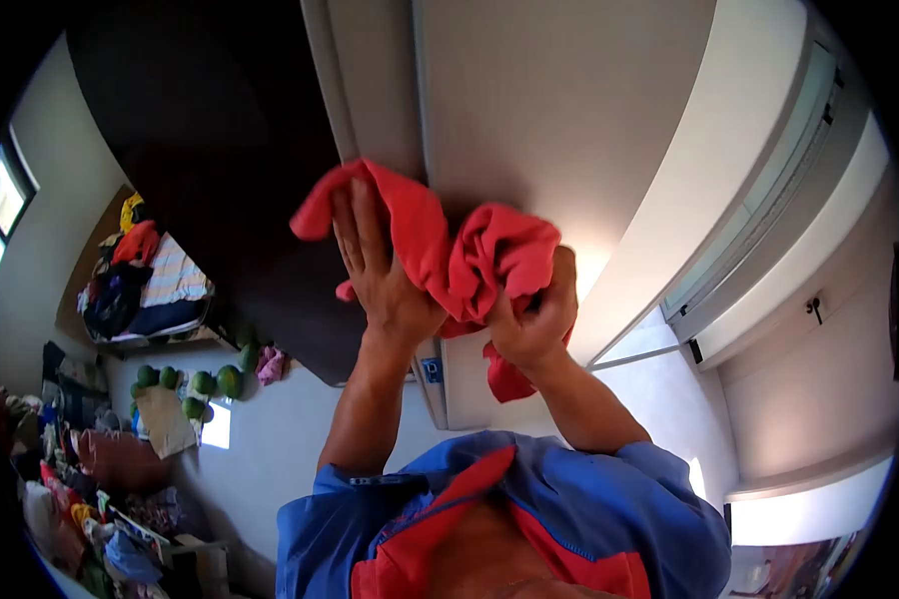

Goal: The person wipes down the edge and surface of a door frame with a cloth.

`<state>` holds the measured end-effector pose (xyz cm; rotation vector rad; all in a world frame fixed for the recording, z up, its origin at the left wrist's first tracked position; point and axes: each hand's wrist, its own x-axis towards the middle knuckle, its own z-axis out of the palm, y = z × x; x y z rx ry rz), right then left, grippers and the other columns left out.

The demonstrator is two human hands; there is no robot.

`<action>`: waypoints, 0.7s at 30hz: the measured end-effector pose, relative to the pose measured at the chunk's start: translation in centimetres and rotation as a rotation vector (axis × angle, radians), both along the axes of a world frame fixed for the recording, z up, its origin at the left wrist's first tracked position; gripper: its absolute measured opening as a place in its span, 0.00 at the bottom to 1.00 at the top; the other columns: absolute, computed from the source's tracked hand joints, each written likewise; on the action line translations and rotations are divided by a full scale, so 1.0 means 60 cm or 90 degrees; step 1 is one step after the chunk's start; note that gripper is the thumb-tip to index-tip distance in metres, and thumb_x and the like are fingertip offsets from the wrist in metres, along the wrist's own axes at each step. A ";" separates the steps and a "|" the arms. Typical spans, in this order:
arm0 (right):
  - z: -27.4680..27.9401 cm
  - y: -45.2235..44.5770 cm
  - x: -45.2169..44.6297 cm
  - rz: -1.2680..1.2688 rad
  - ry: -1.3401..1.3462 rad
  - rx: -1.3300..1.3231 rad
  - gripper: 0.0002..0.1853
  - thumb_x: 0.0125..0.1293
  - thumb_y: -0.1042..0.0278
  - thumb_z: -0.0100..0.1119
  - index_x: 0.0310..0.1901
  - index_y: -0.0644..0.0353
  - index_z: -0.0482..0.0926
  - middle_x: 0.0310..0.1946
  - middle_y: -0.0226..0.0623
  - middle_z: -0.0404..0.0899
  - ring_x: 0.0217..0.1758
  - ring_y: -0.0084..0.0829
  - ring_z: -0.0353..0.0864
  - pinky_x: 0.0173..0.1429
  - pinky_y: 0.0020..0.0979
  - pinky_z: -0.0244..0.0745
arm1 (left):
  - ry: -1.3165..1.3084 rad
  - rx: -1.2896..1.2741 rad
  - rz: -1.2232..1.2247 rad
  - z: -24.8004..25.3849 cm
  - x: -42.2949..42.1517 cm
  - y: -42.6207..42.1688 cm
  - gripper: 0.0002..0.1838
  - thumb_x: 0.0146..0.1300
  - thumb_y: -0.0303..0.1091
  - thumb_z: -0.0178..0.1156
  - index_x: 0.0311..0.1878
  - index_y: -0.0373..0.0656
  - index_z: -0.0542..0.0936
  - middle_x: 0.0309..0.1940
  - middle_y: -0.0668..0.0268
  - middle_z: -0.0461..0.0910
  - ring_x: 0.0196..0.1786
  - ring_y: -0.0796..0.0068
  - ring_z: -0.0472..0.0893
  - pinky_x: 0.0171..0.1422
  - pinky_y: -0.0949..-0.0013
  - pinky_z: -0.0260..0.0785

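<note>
A crumpled red cloth (420, 225) is spread between my two hands, against the edge where a dark panel and a beige panel meet. My left hand (385, 275) lies flat with its fingers stretched upward. Cloth shows on both sides of that hand and over its fingertips; the thumb is hidden. Bunched cloth fills my right hand (537, 324), whose fingers are wrapped round it with the thumb in front. One loose end hangs below the right hand. The dark panel (210, 130) rises to the left, and the beige panel (559, 90) to the right.
Several green round fruits (203, 382) lie on the floor at left, near a pink cloth (271, 364). Piled clothes (130, 549) fill the lower left. More clothing lies on a bed (178, 275) behind. A door with a key (815, 307) stands at right.
</note>
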<state>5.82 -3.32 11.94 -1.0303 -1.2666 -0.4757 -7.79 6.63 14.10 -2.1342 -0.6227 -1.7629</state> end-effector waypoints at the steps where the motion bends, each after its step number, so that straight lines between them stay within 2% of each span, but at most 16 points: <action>1: 0.020 0.011 -0.006 -0.012 -0.004 0.005 0.23 0.55 0.74 0.70 0.54 0.63 0.77 0.48 0.48 0.79 0.46 0.45 0.81 0.47 0.40 0.78 | -0.004 0.005 -0.012 0.020 -0.002 0.012 0.34 0.66 0.55 0.68 0.67 0.40 0.80 0.82 0.36 0.49 0.82 0.27 0.52 0.82 0.37 0.50; 3: 0.045 0.031 -0.023 -0.019 0.004 0.073 0.24 0.55 0.74 0.70 0.55 0.63 0.77 0.48 0.47 0.79 0.45 0.45 0.82 0.46 0.39 0.78 | -0.082 0.017 -0.140 0.042 -0.006 0.031 0.34 0.64 0.51 0.71 0.67 0.40 0.79 0.82 0.36 0.49 0.82 0.32 0.57 0.80 0.46 0.60; 4: 0.047 0.035 -0.027 -0.033 -0.012 0.075 0.24 0.55 0.72 0.72 0.54 0.63 0.77 0.48 0.48 0.79 0.44 0.46 0.82 0.44 0.39 0.79 | -0.079 0.020 -0.130 0.038 -0.008 0.032 0.35 0.64 0.49 0.72 0.68 0.38 0.78 0.82 0.37 0.50 0.81 0.36 0.61 0.77 0.52 0.66; 5: 0.040 0.033 -0.030 -0.039 -0.015 0.069 0.24 0.55 0.72 0.72 0.54 0.63 0.77 0.48 0.48 0.79 0.44 0.46 0.82 0.44 0.39 0.79 | -0.083 0.013 -0.136 0.024 -0.013 0.029 0.35 0.64 0.49 0.72 0.68 0.38 0.78 0.82 0.37 0.50 0.81 0.36 0.61 0.77 0.52 0.66; 7: 0.007 0.020 -0.038 -0.139 -0.085 -0.030 0.24 0.55 0.69 0.73 0.53 0.63 0.78 0.46 0.48 0.79 0.43 0.49 0.82 0.42 0.41 0.79 | -0.085 -0.176 -0.215 -0.029 -0.017 0.023 0.36 0.65 0.49 0.71 0.70 0.37 0.77 0.82 0.38 0.51 0.81 0.36 0.61 0.78 0.51 0.64; 8: -0.019 0.016 -0.046 -0.141 -0.089 -0.057 0.25 0.55 0.64 0.75 0.52 0.63 0.78 0.46 0.49 0.80 0.43 0.51 0.82 0.42 0.44 0.79 | -0.120 -0.162 -0.273 -0.063 -0.015 0.030 0.40 0.66 0.49 0.70 0.75 0.36 0.71 0.82 0.41 0.54 0.80 0.42 0.64 0.78 0.52 0.64; 10: -0.092 0.012 -0.060 -0.150 -0.109 -0.085 0.26 0.54 0.63 0.77 0.53 0.63 0.78 0.47 0.49 0.81 0.44 0.52 0.82 0.43 0.46 0.80 | -0.248 -0.512 -0.471 -0.162 -0.018 0.022 0.45 0.68 0.48 0.68 0.82 0.39 0.60 0.81 0.46 0.57 0.79 0.51 0.66 0.79 0.53 0.62; 11: -0.134 0.011 -0.063 -0.159 -0.133 -0.103 0.28 0.53 0.62 0.78 0.53 0.63 0.78 0.47 0.49 0.82 0.44 0.53 0.83 0.43 0.47 0.80 | -0.258 -0.515 -0.470 -0.187 -0.024 0.010 0.45 0.68 0.48 0.68 0.82 0.39 0.60 0.81 0.46 0.57 0.79 0.51 0.66 0.79 0.53 0.62; 13: -0.244 0.006 -0.061 -0.194 -0.194 -0.138 0.29 0.54 0.61 0.79 0.54 0.63 0.78 0.50 0.49 0.83 0.47 0.55 0.84 0.44 0.49 0.80 | -0.400 -0.740 -0.683 -0.229 -0.030 -0.016 0.49 0.72 0.43 0.66 0.86 0.43 0.48 0.80 0.52 0.60 0.77 0.57 0.68 0.80 0.55 0.62; 15: -0.337 -0.003 -0.056 -0.185 -0.249 -0.195 0.28 0.55 0.64 0.77 0.55 0.63 0.77 0.54 0.50 0.82 0.49 0.56 0.84 0.45 0.50 0.80 | -0.258 -0.621 -0.582 -0.310 -0.037 -0.025 0.48 0.74 0.39 0.64 0.86 0.45 0.43 0.79 0.54 0.61 0.76 0.57 0.69 0.80 0.56 0.62; 17: -0.381 -0.012 -0.050 -0.123 -0.207 -0.272 0.27 0.56 0.67 0.76 0.56 0.62 0.77 0.53 0.49 0.81 0.49 0.57 0.83 0.46 0.51 0.81 | -0.418 -0.692 -0.740 -0.344 -0.027 -0.040 0.48 0.75 0.38 0.63 0.87 0.47 0.41 0.79 0.54 0.61 0.76 0.58 0.69 0.79 0.56 0.63; 18: -0.378 -0.013 -0.046 -0.116 -0.217 -0.264 0.27 0.56 0.67 0.76 0.56 0.62 0.77 0.53 0.49 0.81 0.49 0.57 0.83 0.46 0.51 0.81 | -0.356 -0.687 -0.651 -0.326 -0.031 -0.051 0.46 0.76 0.38 0.62 0.86 0.48 0.44 0.78 0.54 0.62 0.75 0.59 0.69 0.79 0.56 0.63; 20: -0.380 -0.019 -0.043 -0.012 -0.046 -0.352 0.27 0.54 0.68 0.75 0.56 0.61 0.77 0.50 0.49 0.79 0.47 0.57 0.83 0.45 0.51 0.81 | -0.399 -0.698 -0.657 -0.308 -0.020 -0.051 0.45 0.76 0.38 0.62 0.86 0.48 0.45 0.77 0.54 0.63 0.74 0.59 0.70 0.79 0.56 0.64; 21: -0.361 -0.022 -0.045 -0.010 -0.038 -0.349 0.27 0.54 0.68 0.75 0.56 0.61 0.77 0.50 0.49 0.79 0.47 0.57 0.83 0.45 0.51 0.81 | -0.434 -0.727 -0.666 -0.301 -0.018 -0.058 0.44 0.76 0.38 0.62 0.85 0.49 0.47 0.76 0.54 0.64 0.73 0.60 0.71 0.78 0.57 0.64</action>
